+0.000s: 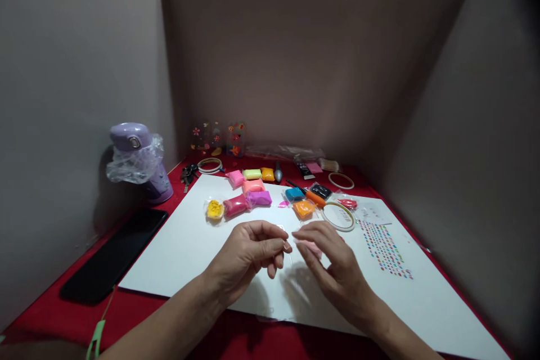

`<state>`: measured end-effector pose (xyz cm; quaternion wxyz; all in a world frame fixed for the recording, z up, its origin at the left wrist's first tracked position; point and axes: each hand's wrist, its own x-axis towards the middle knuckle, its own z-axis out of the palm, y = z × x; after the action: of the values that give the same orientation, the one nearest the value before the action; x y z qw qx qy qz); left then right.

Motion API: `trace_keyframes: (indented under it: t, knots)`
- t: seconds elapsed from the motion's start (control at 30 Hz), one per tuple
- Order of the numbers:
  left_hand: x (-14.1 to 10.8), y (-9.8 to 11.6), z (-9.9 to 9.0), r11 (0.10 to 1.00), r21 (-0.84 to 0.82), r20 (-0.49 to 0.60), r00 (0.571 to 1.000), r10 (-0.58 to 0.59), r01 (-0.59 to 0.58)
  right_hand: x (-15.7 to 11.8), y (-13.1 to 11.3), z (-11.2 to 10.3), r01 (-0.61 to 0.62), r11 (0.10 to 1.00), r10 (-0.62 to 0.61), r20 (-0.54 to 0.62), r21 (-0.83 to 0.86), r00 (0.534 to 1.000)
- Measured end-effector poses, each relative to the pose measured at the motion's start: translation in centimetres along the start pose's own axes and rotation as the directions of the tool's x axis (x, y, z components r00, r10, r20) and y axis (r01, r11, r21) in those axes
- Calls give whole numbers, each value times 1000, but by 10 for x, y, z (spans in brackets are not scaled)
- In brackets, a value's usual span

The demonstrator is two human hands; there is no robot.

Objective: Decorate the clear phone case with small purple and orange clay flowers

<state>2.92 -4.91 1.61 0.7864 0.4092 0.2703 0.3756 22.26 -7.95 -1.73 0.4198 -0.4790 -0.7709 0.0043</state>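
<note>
Above the front of the white board (189, 259), my left hand (257, 250) is closed, thumb pressed against the fingers, on something small that I cannot make out. Close by on its right, my right hand (329, 256) has its thumb and fingers apart, curved over a pale pink packet (310, 247) that they partly hide. Whether the fingers touch that packet is unclear. Beyond my hands lie clay packets, among them a magenta one (235, 206), a purple one (259, 198) and an orange one (304, 208), with yellow clay (215, 210) in an opened wrapper.
At the left are a purple bottle (158, 180) and a black phone (113, 253). A white hoop (338, 229) and a sheet of coloured gems (386, 250) lie on the right. Keys (188, 174), a thread spool (329, 165) and decorated clear cases (235, 139) stand or lie behind the board.
</note>
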Motion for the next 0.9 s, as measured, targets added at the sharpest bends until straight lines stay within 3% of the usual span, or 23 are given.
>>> trace_keyframes:
  t: [0.1,0.2,0.33,0.53,0.9]
  knots:
    - [4,-5,0,999,39,-34,999,19,-18,-2,-16,2,25,973,-41,65,230,997]
    - [7,-9,0,996,80,-96,995,39,-31,-7,-20,4,57,952,-78,60,300,995]
    - [8,-9,0,994,110,-130,991,40,-26,-11,-17,3,88,959,-97,20,270,995]
    - [8,-11,-1,992,128,-139,990,10,8,-10,-17,6,229,968,-222,-77,105,972]
    - [4,-15,9,932,363,-117,991,62,-16,-11,-17,8,191,980,-179,-167,58,969]
